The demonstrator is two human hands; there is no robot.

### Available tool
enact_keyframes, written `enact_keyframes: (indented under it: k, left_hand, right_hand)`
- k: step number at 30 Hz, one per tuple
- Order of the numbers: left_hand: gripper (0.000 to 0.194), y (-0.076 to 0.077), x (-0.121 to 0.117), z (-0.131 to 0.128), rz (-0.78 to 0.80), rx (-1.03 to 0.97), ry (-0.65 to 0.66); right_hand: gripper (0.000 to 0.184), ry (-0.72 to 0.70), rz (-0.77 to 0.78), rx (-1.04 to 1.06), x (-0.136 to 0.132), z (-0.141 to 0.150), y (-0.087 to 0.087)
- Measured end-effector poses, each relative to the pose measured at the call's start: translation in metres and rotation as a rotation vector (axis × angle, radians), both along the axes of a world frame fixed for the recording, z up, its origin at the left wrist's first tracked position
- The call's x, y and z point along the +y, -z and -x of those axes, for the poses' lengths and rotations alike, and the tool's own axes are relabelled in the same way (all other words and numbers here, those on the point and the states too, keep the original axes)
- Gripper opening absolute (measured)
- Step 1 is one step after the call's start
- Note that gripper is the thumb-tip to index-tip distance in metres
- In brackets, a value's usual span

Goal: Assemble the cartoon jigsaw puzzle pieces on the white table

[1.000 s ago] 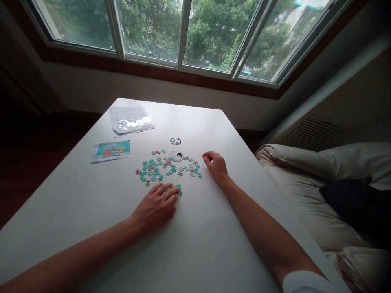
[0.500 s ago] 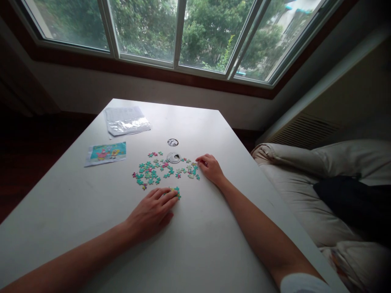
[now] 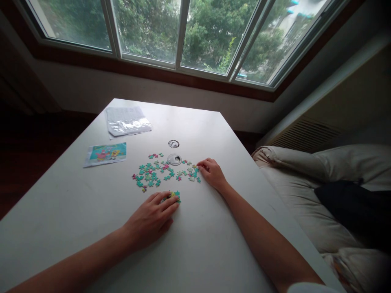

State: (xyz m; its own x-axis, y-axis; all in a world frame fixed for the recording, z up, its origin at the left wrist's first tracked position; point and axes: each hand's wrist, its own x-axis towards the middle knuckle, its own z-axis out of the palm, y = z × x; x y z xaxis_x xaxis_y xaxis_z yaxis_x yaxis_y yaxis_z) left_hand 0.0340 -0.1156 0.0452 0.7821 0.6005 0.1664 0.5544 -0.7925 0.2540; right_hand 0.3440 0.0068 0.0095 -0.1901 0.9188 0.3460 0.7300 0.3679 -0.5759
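Observation:
My left hand (image 3: pixel 152 215) rests on the white table with its fingers stretched out and slightly apart. Its fingertips lie over a small cluster of jigsaw puzzle pieces (image 3: pixel 174 195), teal and yellow, which they partly cover. At the right edge of the loose jigsaw pieces (image 3: pixel 149 175), my right hand (image 3: pixel 213 174) has its fingers curled and drawn together. Its fingertips are beside a yellowish piece; whether anything is between them is too small to tell. The loose pieces are mostly teal and pale green, with a few pink ones.
A picture sheet (image 3: pixel 106 154) with cartoon figures lies left of the pieces. Behind it is a clear plastic bag with papers (image 3: pixel 128 121). A round table fitting (image 3: pixel 174 159) and a round hole (image 3: pixel 174 144) sit beyond the pieces. A cushioned sofa (image 3: pixel 293 191) stands along the right side.
The view has shifted slightly. My left fingers have parted a little, showing more of the cluster. My right hand stays by the right-hand pieces, its fingertips slightly lower.

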Motion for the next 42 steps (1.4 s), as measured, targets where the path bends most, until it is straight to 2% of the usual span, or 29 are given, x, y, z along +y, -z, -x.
enact_keyframes:
  k: [14, 19, 24, 28, 31, 35, 42]
  left_hand:
    - [0.038, 0.001, -0.002, 0.001, -0.005, -0.009, -0.012]
    - [0.039, 0.0, -0.004, 0.001, -0.001, -0.015, -0.011]
    - [0.04, 0.0, -0.006, -0.001, 0.007, -0.003, -0.013]
    - [0.041, 0.001, -0.005, -0.004, -0.003, -0.016, -0.011]
    - [0.043, 0.002, -0.003, -0.004, -0.015, -0.022, -0.009]
    - [0.042, 0.002, 0.005, -0.001, -0.011, -0.012, -0.011]
    - [0.04, 0.004, 0.014, 0.001, -0.016, -0.018, -0.03]
  right_hand:
    - [0.015, -0.02, -0.007, -0.004, -0.003, 0.001, -0.001]
    - [0.013, -0.04, -0.115, -0.027, -0.009, 0.005, -0.008]
    - [0.013, -0.14, -0.198, -0.074, -0.026, 0.035, -0.03]
    - [0.013, -0.304, -0.224, -0.146, -0.034, 0.074, -0.042]
    - [0.017, -0.393, -0.207, -0.304, -0.029, 0.096, -0.042]
    - [0.015, -0.378, -0.146, -0.443, -0.019, 0.108, -0.034]
    - [0.007, -0.373, -0.08, -0.428, -0.016, 0.113, -0.032]
